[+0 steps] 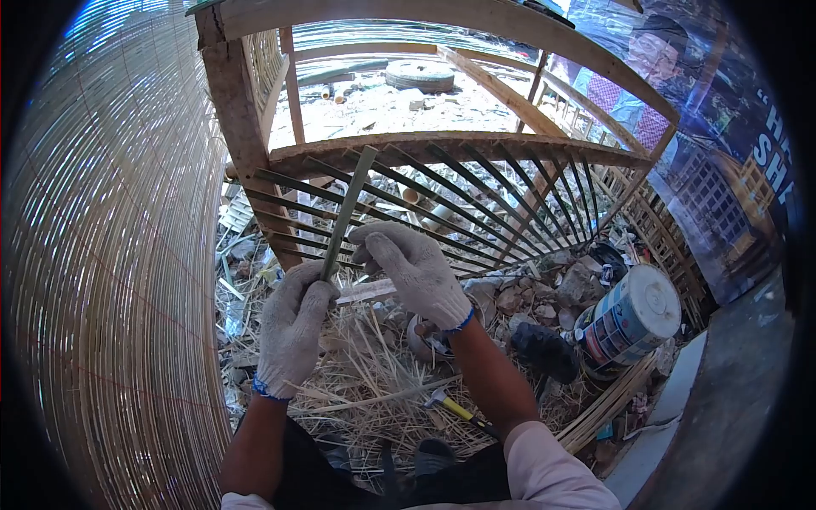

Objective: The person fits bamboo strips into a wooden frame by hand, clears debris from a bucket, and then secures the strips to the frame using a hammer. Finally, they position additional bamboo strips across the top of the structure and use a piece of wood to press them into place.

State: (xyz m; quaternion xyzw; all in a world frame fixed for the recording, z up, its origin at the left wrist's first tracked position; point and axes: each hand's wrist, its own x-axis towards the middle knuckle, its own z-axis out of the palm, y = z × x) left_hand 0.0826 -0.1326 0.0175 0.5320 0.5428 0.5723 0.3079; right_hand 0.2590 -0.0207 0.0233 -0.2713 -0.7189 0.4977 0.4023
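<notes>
A flat green bamboo strip [349, 210] stands tilted upward in front of the wooden frame [459, 146]. Its lower end is pinched in my left hand [293, 327], which wears a pale knitted glove. My right hand [414, 268], gloved the same way, is just right of the strip with its fingers curled; whether its fingertips hold anything is hidden. Behind both hands, several thin slats [476, 187] fan out beneath the frame's curved crosspiece.
A woven bamboo screen [119, 255] rises along the left. Below lie straw shavings [365, 374], a hammer [459, 410], a black bag [544, 352] and a tipped paint bucket [629, 319]. A printed banner [705, 153] hangs right; a tyre [420, 76] lies beyond the frame.
</notes>
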